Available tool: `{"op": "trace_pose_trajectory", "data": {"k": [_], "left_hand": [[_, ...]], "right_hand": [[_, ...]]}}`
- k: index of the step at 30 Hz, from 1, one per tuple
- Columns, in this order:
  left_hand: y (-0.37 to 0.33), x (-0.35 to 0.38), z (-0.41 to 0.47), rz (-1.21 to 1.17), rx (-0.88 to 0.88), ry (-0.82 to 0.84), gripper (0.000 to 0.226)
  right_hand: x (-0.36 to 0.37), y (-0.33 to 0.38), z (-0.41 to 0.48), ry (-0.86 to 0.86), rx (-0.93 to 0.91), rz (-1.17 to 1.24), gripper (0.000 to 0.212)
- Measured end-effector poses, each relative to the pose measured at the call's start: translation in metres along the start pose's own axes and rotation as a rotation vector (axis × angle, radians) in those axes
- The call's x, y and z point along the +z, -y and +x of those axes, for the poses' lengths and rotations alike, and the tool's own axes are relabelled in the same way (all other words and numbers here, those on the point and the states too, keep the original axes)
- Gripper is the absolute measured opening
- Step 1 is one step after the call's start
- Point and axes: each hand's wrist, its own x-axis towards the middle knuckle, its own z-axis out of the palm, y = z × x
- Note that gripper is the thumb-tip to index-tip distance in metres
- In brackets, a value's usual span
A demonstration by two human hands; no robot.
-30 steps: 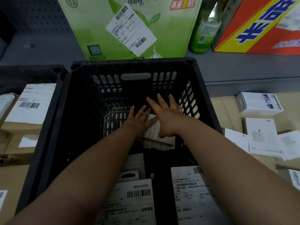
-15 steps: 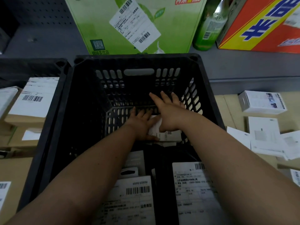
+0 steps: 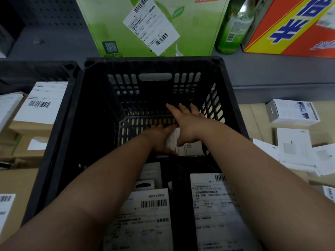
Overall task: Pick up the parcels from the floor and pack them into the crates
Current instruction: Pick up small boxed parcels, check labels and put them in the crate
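Both my arms reach deep into the black crate point(image 3: 154, 61). A small white parcel point(image 3: 191, 149) with a barcode lies at the crate's far end, near the bottom. My left hand point(image 3: 159, 140) lies flat against the parcel's left side, fingers straight. Pressing on its top is my right hand point(image 3: 184, 124), its fingers spread and pointing at the far wall. Nearer to me in the crate lie two large labelled parcels point(image 3: 145, 214) point(image 3: 217, 205).
White parcels point(image 3: 293, 113) point(image 3: 293, 147) lie on the floor at the right. A second black crate point(image 3: 70, 73) at the left holds brown boxes point(image 3: 41, 109). Behind, on a grey shelf, stand a green carton point(image 3: 154, 24), a green bottle point(image 3: 233, 28) and a red-yellow carton point(image 3: 299, 24).
The small white parcel was tilted between my hands; it has settled lower and a little to the right near the far wall. Both hands stayed on it.
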Motion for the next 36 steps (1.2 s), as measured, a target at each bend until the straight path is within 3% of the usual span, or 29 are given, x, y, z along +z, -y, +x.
{"op": "trace_pose_trajectory", "data": {"k": [4,9,19,29,32,36], "left_hand": [[-0.009,-0.002,-0.002,0.073,0.069,0.006,0.105],[-0.007,-0.002,-0.003,0.232,0.041,-0.063,0.113],[-0.009,-0.006,-0.004,0.282,0.063,0.027,0.102],[-0.007,-0.01,-0.006,0.381,0.009,-0.145,0.105],[-0.003,-0.014,-0.011,0.331,-0.002,-0.179,0.102],[0.005,-0.023,-0.015,0.039,-0.043,-0.246,0.102]], "right_hand": [[0.0,0.0,0.0,0.004,0.0,-0.01,0.126],[0.002,-0.001,0.002,0.003,0.006,-0.006,0.124],[0.001,-0.002,0.003,0.003,0.008,-0.019,0.123],[-0.001,0.003,-0.004,0.022,0.03,-0.034,0.122],[-0.001,0.002,-0.006,0.032,0.011,-0.029,0.122],[-0.002,0.002,-0.006,0.011,-0.028,0.009,0.119]]}}
